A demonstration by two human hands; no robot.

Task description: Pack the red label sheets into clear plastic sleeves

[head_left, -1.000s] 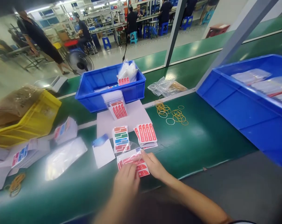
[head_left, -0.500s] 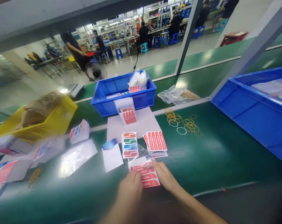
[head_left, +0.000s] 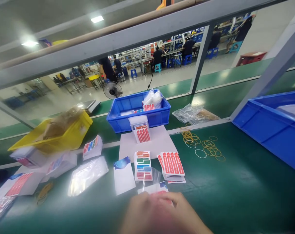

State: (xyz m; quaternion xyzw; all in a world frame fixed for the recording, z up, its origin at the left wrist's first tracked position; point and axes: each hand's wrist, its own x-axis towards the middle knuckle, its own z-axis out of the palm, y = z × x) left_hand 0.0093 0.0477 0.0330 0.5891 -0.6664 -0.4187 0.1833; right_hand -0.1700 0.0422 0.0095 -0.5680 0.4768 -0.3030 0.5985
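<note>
My left hand [head_left: 139, 211] and my right hand [head_left: 180, 209] are together at the near edge, closed on a clear plastic bag [head_left: 157, 175] of sticker sheets. A white card with a dark blue corner [head_left: 163, 186] shows in the bag; the red stickers are mostly covered by my blurred fingers. Just beyond, a stack of multicoloured sticker sheets [head_left: 143, 162] lies partly under the bag's open end. To its right sits a stack of red sticker sheets [head_left: 173, 164]. On the left is a pile of white cards with a blue top [head_left: 124, 178].
Filled bags [head_left: 142, 133] stand against a blue bin [head_left: 137, 122]. Yellow rubber bands [head_left: 211, 148] lie right, before a larger blue bin [head_left: 266, 125]. Clear bags [head_left: 89, 175], sticker stacks [head_left: 92, 148] and a yellow bin [head_left: 71, 133] are left. A metal post [head_left: 264, 68] rises at right.
My hands have drawn closer together over the bag, covering most of the red stickers. The view has tilted up, so the table things appear lower and further right.
</note>
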